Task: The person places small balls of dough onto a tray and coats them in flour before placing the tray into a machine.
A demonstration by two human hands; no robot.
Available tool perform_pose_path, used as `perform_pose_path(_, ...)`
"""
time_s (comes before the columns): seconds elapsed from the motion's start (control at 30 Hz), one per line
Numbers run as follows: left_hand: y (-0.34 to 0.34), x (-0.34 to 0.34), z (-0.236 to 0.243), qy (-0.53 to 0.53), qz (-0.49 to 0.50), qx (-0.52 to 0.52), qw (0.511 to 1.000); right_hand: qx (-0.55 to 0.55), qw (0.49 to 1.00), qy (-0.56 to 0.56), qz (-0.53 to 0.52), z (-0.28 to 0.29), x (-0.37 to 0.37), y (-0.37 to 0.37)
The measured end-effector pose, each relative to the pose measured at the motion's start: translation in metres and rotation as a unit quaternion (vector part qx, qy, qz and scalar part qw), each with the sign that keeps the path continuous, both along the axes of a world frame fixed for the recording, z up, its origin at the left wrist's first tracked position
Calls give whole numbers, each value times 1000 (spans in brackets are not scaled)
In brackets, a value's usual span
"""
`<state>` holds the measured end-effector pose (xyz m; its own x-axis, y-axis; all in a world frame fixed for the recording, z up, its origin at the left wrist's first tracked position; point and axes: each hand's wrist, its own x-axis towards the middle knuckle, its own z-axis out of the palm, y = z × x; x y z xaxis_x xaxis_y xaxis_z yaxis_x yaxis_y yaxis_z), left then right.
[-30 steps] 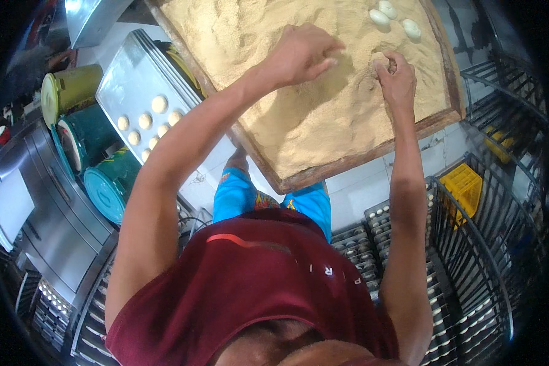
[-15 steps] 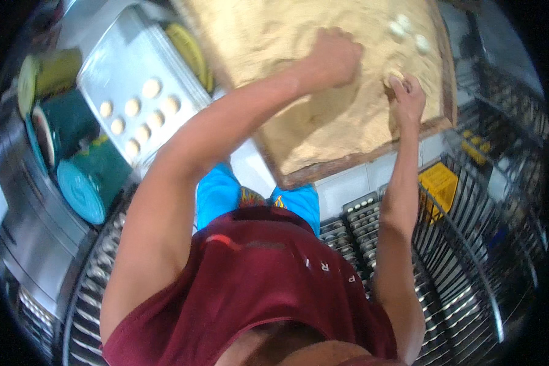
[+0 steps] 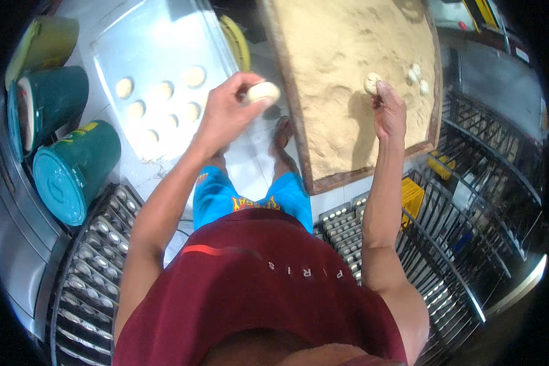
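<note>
My left hand (image 3: 227, 110) is closed round a pale dough ball (image 3: 263, 93), lifted between the metal tray (image 3: 119, 52) and the wooden-rimmed tray (image 3: 294, 104). Fine tan crumbs (image 3: 329, 43) fill that wooden-rimmed tray and bear dents and hollows. Over the crumbs, the fingertips of my right hand (image 3: 389, 111) pinch another dough ball (image 3: 371, 83). A small cluster of whiter dough balls (image 3: 413, 74) lies on the crumbs to its right. Several round dough pieces (image 3: 166, 91) rest spaced apart on the shiny metal tray.
Lidded green bins (image 3: 73, 171) stand at the left. Racks of small metal moulds (image 3: 91, 262) fill the lower left, with more moulds (image 3: 344, 229) by my right forearm. Black metal racking (image 3: 470, 183) and a yellow crate (image 3: 412, 198) are at the right. White tiles (image 3: 250, 155) lie underfoot.
My left hand has swung left from the crumbs toward the metal tray and now shows a dough ball. My right hand stays over the crumbs with its dough ball. The whole view has shifted.
</note>
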<state>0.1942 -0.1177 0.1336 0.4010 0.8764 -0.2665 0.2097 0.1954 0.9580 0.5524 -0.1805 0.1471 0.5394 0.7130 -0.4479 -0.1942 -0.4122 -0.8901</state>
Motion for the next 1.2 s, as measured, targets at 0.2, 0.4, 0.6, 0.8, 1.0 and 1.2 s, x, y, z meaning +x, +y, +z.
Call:
perform_pose_path(0.2,-10,-104,-37,0,97,-91,991,14,993,43,111,-4,-104,56)
perform_pose_path(0.4,-29,-153,-60,-71,167,-121,976,-5,973,72,219,-27,-202,99)
perform_pose_path(0.6,-15,-177,-59,104,139,-84,981,-4,931,-117,345,-83,-276,138)
perform_pose_path(0.8,69,-197,-83,297,100,93,945,227,726,-489,428,-126,-313,176)
perform_pose_path(1.0,109,-199,-112,427,-11,163,889,283,655,-519,470,-146,-306,164)
perform_pose_path(1.2,91,-211,-117,413,52,201,887,195,770,-426,433,-143,-300,170)
